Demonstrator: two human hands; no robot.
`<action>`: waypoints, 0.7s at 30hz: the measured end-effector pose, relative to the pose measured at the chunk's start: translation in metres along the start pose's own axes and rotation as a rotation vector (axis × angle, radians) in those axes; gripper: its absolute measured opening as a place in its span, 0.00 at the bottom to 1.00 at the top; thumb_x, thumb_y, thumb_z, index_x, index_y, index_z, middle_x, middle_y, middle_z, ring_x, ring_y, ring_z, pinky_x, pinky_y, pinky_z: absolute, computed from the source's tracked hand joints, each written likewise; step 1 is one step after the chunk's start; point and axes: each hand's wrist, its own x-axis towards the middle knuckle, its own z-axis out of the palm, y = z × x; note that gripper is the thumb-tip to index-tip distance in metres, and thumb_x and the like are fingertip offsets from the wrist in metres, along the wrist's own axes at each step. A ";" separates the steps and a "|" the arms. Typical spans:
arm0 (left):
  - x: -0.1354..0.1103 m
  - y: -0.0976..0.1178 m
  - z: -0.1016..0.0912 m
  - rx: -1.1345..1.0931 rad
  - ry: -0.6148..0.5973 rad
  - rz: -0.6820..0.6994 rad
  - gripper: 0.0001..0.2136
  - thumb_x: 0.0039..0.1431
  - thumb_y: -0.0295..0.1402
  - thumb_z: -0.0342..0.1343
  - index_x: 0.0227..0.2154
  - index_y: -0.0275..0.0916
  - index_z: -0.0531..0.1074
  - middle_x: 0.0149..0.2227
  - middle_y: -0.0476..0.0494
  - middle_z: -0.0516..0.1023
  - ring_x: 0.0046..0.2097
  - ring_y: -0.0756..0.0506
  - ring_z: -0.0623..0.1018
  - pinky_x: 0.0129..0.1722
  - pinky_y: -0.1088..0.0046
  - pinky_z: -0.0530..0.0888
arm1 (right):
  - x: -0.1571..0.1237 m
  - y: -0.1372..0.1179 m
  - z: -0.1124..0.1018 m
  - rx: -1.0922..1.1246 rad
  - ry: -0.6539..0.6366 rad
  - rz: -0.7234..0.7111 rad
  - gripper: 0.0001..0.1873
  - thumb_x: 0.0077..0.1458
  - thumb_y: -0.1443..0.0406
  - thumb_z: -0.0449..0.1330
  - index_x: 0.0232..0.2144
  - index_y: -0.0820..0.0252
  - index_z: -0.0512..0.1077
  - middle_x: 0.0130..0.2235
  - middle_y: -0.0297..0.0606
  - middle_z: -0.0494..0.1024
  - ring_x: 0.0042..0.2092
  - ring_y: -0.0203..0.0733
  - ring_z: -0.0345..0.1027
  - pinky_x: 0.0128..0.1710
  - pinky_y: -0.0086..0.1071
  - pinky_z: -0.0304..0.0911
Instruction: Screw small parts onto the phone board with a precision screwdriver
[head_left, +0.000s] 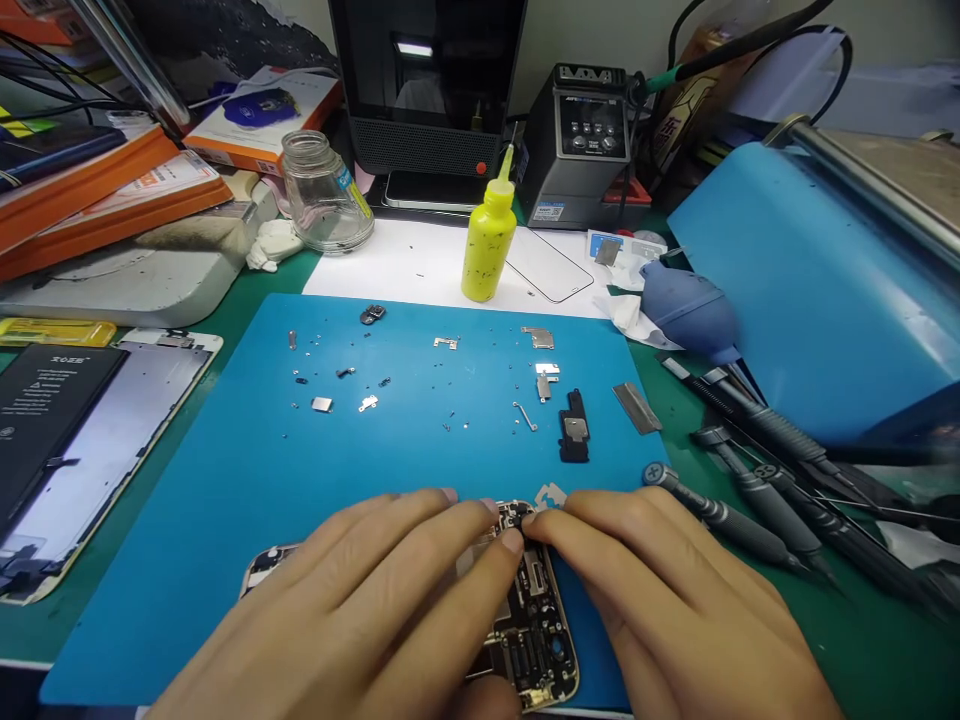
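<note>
An opened phone body [536, 640] with exposed circuitry lies at the near edge of a blue work mat [420, 450]. My left hand [367, 610] rests flat over its left part, fingertips at its top end. My right hand [675, 610] comes in from the right, and its fingertips meet the left hand's at a small dark part [516, 517] on the phone's top edge. Whether either hand pinches that part I cannot tell. Much of the phone is hidden under my hands.
Small metal brackets and screws [450, 345] and a black speaker module [574, 428] lie scattered on the mat. A yellow squeeze bottle [487, 245], glass jar [324, 195] and soldering station [592, 150] stand behind. Screwdrivers [757, 480] lie right; a display assembly with battery [82, 440] lies left.
</note>
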 end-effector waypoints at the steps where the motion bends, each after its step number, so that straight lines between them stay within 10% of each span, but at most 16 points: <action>1: 0.001 -0.002 0.000 0.008 0.005 0.000 0.17 0.85 0.44 0.51 0.66 0.46 0.76 0.64 0.57 0.84 0.66 0.48 0.79 0.81 0.73 0.57 | 0.002 0.000 -0.003 -0.001 -0.035 0.001 0.23 0.73 0.77 0.50 0.61 0.58 0.76 0.55 0.36 0.81 0.52 0.39 0.75 0.59 0.33 0.68; 6: 0.004 -0.004 -0.001 0.080 -0.001 0.083 0.19 0.86 0.45 0.48 0.65 0.46 0.77 0.62 0.55 0.86 0.63 0.45 0.81 0.83 0.68 0.53 | 0.012 -0.002 -0.011 0.105 -0.016 0.094 0.21 0.76 0.77 0.50 0.59 0.55 0.75 0.52 0.33 0.79 0.50 0.35 0.74 0.56 0.29 0.69; 11: 0.015 -0.002 -0.002 0.059 -0.038 0.073 0.24 0.82 0.54 0.52 0.70 0.50 0.76 0.64 0.46 0.84 0.69 0.37 0.81 0.77 0.56 0.73 | 0.018 -0.005 -0.013 0.251 -0.047 0.160 0.18 0.77 0.75 0.49 0.57 0.52 0.73 0.51 0.30 0.78 0.51 0.32 0.73 0.52 0.28 0.68; 21: 0.006 0.005 -0.003 0.127 -0.053 0.033 0.23 0.83 0.48 0.52 0.73 0.51 0.73 0.69 0.46 0.81 0.70 0.37 0.81 0.71 0.60 0.80 | 0.020 -0.011 -0.015 0.236 -0.029 0.204 0.19 0.79 0.73 0.50 0.57 0.49 0.74 0.50 0.28 0.78 0.50 0.30 0.74 0.52 0.25 0.69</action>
